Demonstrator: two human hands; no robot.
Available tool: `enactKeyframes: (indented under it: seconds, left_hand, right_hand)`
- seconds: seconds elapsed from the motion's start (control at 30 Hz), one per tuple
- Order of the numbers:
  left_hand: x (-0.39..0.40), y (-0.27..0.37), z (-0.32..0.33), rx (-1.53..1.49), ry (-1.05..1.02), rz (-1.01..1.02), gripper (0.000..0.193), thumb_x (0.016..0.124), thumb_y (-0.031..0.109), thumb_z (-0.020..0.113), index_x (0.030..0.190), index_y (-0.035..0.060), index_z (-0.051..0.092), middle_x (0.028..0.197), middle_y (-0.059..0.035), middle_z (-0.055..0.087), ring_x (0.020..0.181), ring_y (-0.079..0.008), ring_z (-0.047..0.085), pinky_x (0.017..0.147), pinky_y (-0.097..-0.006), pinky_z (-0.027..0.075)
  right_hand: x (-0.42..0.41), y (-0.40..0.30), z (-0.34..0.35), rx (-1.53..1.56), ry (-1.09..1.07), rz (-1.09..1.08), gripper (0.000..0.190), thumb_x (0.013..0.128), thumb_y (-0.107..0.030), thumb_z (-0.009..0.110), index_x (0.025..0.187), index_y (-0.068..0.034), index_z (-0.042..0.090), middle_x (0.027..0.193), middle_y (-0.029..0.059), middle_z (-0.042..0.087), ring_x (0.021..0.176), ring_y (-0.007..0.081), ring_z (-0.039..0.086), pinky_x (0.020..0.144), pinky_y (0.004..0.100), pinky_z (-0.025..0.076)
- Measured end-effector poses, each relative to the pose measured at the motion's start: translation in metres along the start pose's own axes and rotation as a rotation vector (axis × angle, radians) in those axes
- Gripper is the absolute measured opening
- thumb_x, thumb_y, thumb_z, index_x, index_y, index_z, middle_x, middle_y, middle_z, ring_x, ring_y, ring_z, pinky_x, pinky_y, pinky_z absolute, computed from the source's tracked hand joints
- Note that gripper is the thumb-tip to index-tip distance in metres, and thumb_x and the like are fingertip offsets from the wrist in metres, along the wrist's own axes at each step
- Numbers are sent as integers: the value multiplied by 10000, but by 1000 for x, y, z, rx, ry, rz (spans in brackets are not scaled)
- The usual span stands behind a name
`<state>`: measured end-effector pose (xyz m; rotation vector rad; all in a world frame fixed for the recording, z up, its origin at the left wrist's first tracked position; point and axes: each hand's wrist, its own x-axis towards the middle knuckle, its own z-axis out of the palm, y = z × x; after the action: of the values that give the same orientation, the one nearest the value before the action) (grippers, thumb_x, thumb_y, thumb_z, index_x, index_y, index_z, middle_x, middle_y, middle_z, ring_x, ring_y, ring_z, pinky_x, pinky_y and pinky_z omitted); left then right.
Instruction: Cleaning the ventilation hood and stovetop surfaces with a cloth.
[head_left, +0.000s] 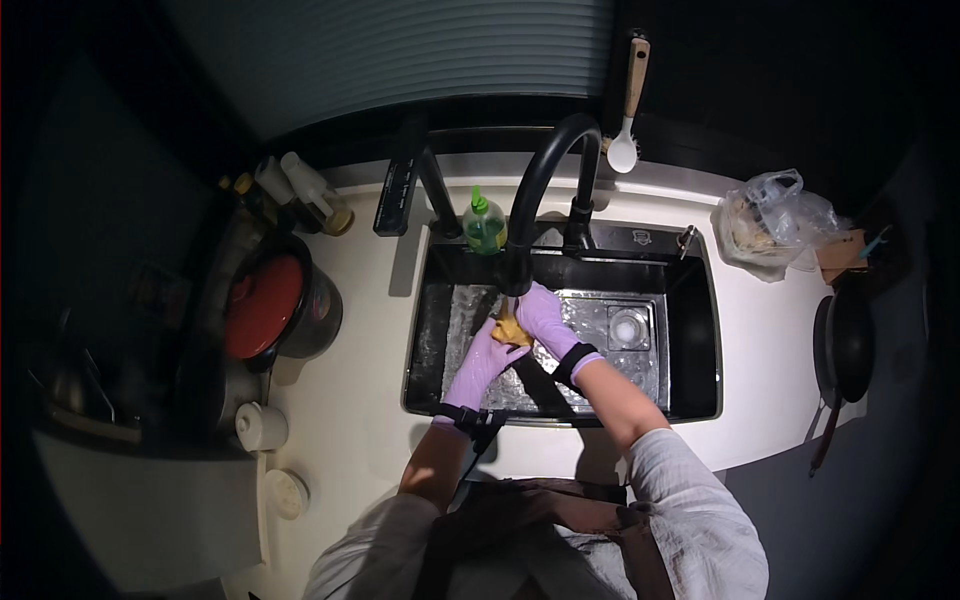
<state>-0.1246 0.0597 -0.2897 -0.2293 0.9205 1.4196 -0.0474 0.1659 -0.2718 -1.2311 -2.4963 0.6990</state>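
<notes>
Both my hands wear lilac gloves and are inside the black sink (686, 352). A wet-looking yellow cloth or sponge (511, 330) is bunched between them, below the spout of the black faucet (541, 172). My left hand (487, 360) cups it from the lower left, thumb and fingers around its side. My right hand (541, 315) lies over its upper right, with the fingertips hidden under the spout. Which fingers of the right hand press on it cannot be made out. The drain (628, 328) shows to the right of my right hand.
Behind the sink stand a green soap dispenser (485, 226) and a second black tap (439, 195); a dish brush (628, 112) hangs above. A red-lidded pot (319, 315) and bottles (322, 199) stand left. Right are a plastic bag (776, 217) and a frying pan (853, 345).
</notes>
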Motion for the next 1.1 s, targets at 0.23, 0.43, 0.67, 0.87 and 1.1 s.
enactKeyframes:
  seconds: [0.23, 0.43, 0.67, 0.87, 1.1]
  left_hand:
    - [112, -32, -54, -921, -1007, 761, 418, 914, 453, 456, 1168, 126, 514, 1064, -59, 595, 932, -196, 599, 747, -368, 530]
    - [120, -7, -106, -6, -275, 84, 412, 918, 434, 443, 1156, 108, 522, 1008, -74, 594, 865, -222, 604, 747, -348, 520]
    - [30, 20, -37, -81, -65, 209, 524, 982, 418, 277, 1279, 13, 424, 1279, -141, 508, 1139, -285, 535, 985, -432, 424]
    - [44, 5, -23, 115, -47, 169, 549, 962, 491, 298, 1247, 48, 451, 1223, -135, 546, 1106, -275, 556, 928, -441, 465]
    - [74, -6, -48, -87, -139, 204, 410, 957, 414, 386, 1152, 80, 521, 1070, -98, 614, 915, -236, 627, 793, -380, 530]
  right_hand:
    - [-40, -94, -5, 188, 44, -126, 347, 806, -411, 583, 935, -91, 618, 783, 182, 649, 738, 369, 632, 662, 431, 505]
    - [-2, -38, -1, 398, 63, 194, 434, 810, -468, 517, 814, -59, 662, 836, 183, 656, 784, 398, 619, 677, 446, 493]
    - [6, 6, -1, 934, -455, 21, 222, 719, -45, 672, 940, -28, 656, 863, 53, 672, 807, 155, 636, 698, 307, 507]
    - [1, 16, 19, 904, -59, 124, 350, 746, -32, 637, 1091, -22, 579, 928, 109, 664, 844, 208, 642, 739, 316, 507]
    - [-42, -78, -12, 309, -11, -28, 364, 757, -389, 664, 941, -76, 640, 745, 209, 638, 721, 372, 632, 645, 424, 504]
